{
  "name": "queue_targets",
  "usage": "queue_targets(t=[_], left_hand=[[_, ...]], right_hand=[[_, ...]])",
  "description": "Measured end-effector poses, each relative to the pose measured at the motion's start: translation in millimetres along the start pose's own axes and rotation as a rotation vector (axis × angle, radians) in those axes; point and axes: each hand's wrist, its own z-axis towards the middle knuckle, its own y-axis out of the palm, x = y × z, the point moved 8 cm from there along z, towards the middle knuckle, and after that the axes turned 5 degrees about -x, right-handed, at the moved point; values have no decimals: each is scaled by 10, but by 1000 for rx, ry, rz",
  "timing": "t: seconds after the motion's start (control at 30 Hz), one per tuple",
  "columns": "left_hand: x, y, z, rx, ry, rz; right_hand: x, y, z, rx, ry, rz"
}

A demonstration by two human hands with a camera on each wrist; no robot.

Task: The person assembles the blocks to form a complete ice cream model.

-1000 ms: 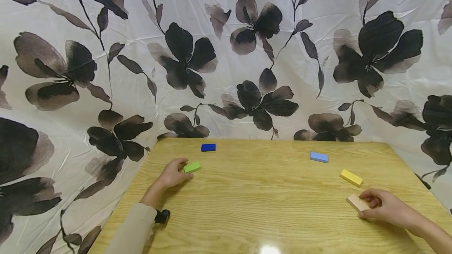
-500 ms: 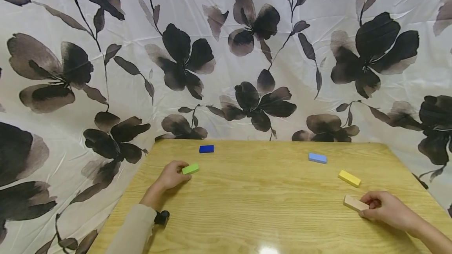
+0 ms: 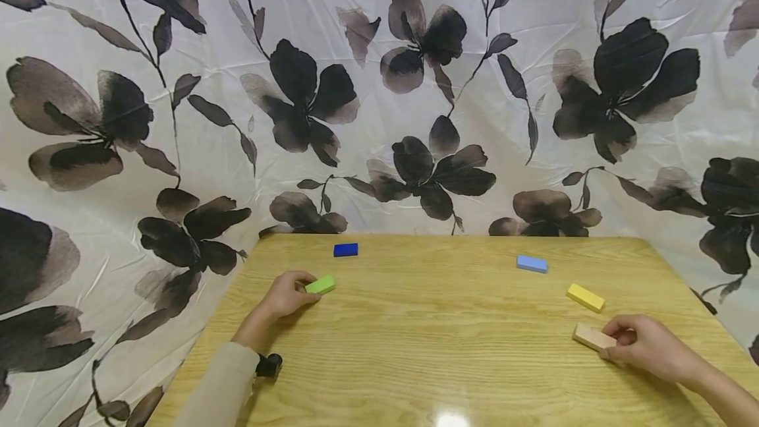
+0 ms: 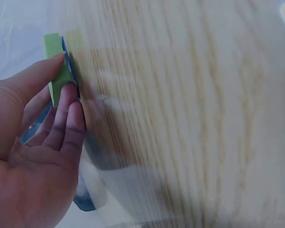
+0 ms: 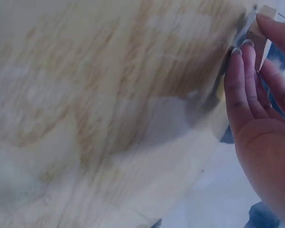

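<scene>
My left hand (image 3: 289, 294) pinches a lime-green block (image 3: 321, 284) between thumb and fingers at the table's left side. In the left wrist view the thumb lies on the face of the green block (image 4: 53, 45), with a strip of blue just behind it. At the right, my right hand (image 3: 649, 346) grips one end of a plain wooden block (image 3: 591, 337), whose other end points left. The right wrist view has this wooden block (image 5: 261, 45) between thumb and fingers near the top corner. Whether either block touches the table is hard to tell.
A dark blue block (image 3: 346, 250) lies beyond the green one. On the right, a light blue block (image 3: 532, 264) and a yellow block (image 3: 585, 298) lie farther back than the wooden one. Floral cloth (image 3: 367, 97) hangs behind the wood-grain table (image 3: 439, 328).
The wooden block has turned in my right hand's grip and now lies more sideways in the head view. My left hand and the green block stay almost still; the head view has shifted slightly.
</scene>
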Motion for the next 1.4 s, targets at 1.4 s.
queue_targets(t=[1.4], left_hand=[[616,235,-54,-53,181,-47]], right_hand=[[-588,196,377,38,-6,93]])
